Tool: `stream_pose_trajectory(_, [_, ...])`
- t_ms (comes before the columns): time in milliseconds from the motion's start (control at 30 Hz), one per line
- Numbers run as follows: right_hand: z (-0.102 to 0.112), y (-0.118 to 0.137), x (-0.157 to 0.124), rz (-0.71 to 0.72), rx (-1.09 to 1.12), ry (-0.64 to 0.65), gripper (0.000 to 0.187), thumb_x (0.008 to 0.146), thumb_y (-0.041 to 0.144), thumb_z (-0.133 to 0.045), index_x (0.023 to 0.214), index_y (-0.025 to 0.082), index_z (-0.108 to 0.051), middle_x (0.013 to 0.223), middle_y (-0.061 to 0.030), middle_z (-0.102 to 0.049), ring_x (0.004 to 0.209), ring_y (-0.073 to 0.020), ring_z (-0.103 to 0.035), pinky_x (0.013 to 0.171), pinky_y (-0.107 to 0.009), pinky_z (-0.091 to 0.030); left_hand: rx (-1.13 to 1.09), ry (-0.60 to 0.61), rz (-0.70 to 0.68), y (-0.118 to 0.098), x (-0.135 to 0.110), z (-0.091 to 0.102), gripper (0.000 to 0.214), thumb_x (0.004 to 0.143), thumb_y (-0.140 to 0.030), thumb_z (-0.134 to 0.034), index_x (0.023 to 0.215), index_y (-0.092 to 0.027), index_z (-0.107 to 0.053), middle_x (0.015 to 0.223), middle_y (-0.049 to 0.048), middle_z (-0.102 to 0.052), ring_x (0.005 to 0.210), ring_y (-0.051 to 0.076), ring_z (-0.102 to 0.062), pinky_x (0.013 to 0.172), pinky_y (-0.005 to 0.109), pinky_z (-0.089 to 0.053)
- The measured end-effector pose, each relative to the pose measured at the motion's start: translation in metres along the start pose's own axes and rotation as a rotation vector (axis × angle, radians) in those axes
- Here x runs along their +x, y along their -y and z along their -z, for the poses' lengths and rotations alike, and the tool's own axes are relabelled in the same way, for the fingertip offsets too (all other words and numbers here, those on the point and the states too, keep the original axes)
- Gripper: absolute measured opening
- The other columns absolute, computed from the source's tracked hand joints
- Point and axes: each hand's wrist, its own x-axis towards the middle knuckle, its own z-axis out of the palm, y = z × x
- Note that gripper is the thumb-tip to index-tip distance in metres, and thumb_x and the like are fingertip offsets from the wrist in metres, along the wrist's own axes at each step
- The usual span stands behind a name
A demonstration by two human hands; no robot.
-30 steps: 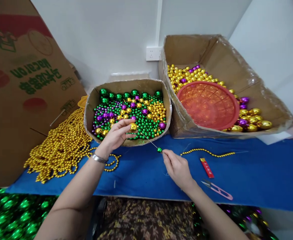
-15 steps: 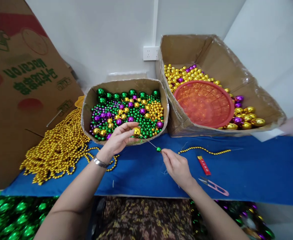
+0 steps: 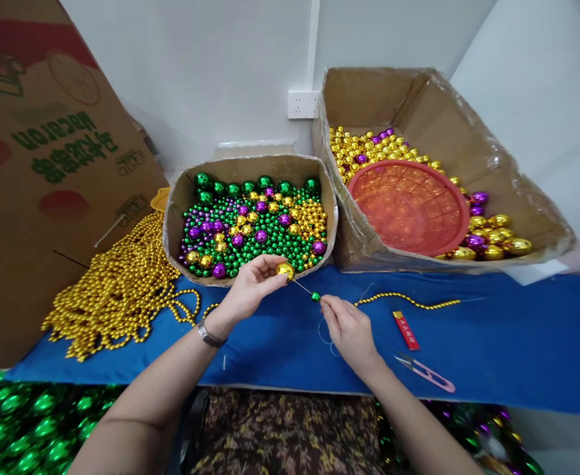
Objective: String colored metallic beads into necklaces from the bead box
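Observation:
My left hand (image 3: 256,285) pinches a large shiny gold bead (image 3: 286,270) at the near rim of the bead box. From that bead a thin needle (image 3: 303,286) runs down to the right, carrying a small green bead (image 3: 315,297). My right hand (image 3: 348,330) is closed on the needle's other end, just behind the green bead. A loop of fine thread (image 3: 325,335) hangs beside the right hand. Beyond the left hand, the cardboard box of mixed beads (image 3: 167,231) holds green, purple and gold beads of several sizes.
A larger carton (image 3: 468,125) at the right holds gold and purple beads and a red basket (image 3: 408,247). Gold bead strands (image 3: 116,290) are heaped at the left. A short gold strand (image 3: 408,300), a red packet (image 3: 406,330) and pink thread snips (image 3: 425,373) lie on the blue cloth (image 3: 517,343).
My left hand has moved slightly right and down with the gold bead, closer to the green bead and my right hand. The right hand has barely moved. The view has shifted a little.

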Motion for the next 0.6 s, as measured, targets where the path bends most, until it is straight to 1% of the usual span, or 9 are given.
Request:
stream_pose_trajectory(133, [-0.0015,-0.0001,-0.001,0.006,-0.008,-0.003,0.022,0.099,0.025,-0.042,0.099,0.018,-0.063,0.081,-0.0061,-0.072,0.07,-0.0169,-0.068,0.069,-0.028,-0.052,-0.016,-0.013,0.016,-0.0009,-0.0036,-0.003,0.033,0.072,-0.026,-0.079,0.101,-0.016,-0.067,0.086,0.0036,-0.069,0.079,0.013,-0.064,0.074,0.026,-0.055])
stream_pose_trajectory(233, [-0.0001,0.0034,-0.0004,-0.054,0.089,0.037,0.02,0.099,0.024,-0.042,0.097,0.02,-0.061,0.078,-0.0035,-0.072,0.069,-0.0157,-0.069,0.068,-0.026,-0.052,-0.061,-0.017,0.037,-0.0036,-0.0069,-0.0064,0.034,0.072,-0.026,-0.079,0.101,-0.016,-0.066,0.09,0.0039,-0.068,0.084,0.014,-0.065,0.078,0.03,-0.057])
stream_pose_trajectory(300, [0.0008,0.0057,-0.0001,-0.11,0.17,0.059,0.018,0.099,0.024,-0.043,0.096,0.021,-0.06,0.075,-0.0011,-0.071,0.067,-0.0144,-0.069,0.067,-0.024,-0.053,-0.126,-0.016,0.084,-0.0052,-0.0084,-0.0088,0.034,0.072,-0.026,-0.08,0.101,-0.016,-0.065,0.092,0.0042,-0.067,0.086,0.016,-0.066,0.078,0.033,-0.059])
stream_pose_trajectory(367, [0.0007,0.0063,-0.0001,-0.13,0.199,0.068,0.017,0.099,0.024,-0.044,0.097,0.021,-0.061,0.074,-0.0006,-0.072,0.067,-0.0142,-0.07,0.067,-0.023,-0.053,-0.16,-0.022,0.109,-0.0061,-0.0091,-0.0102,0.034,0.071,-0.026,-0.08,0.1,-0.016,-0.065,0.092,0.0043,-0.067,0.085,0.016,-0.066,0.077,0.033,-0.059])
stream_pose_trajectory(533, [-0.002,0.0026,-0.0003,0.006,0.076,-0.008,0.022,0.098,0.025,-0.043,0.102,0.019,-0.064,0.083,-0.0071,-0.073,0.072,-0.0186,-0.07,0.07,-0.031,-0.056,-0.155,-0.032,0.106,-0.0064,-0.0088,-0.0086,0.032,0.072,-0.026,-0.079,0.099,-0.014,-0.066,0.091,0.005,-0.066,0.083,0.016,-0.066,0.075,0.031,-0.06])
stream_pose_trajectory(600, [-0.0029,0.0022,0.0006,0.016,0.074,-0.009,0.022,0.098,0.024,-0.044,0.103,0.019,-0.064,0.083,-0.007,-0.072,0.073,-0.0189,-0.069,0.07,-0.031,-0.056,-0.157,-0.031,0.093,-0.0074,-0.009,-0.0072,0.033,0.072,-0.026,-0.079,0.099,-0.015,-0.066,0.092,0.0049,-0.066,0.083,0.015,-0.066,0.075,0.031,-0.059])
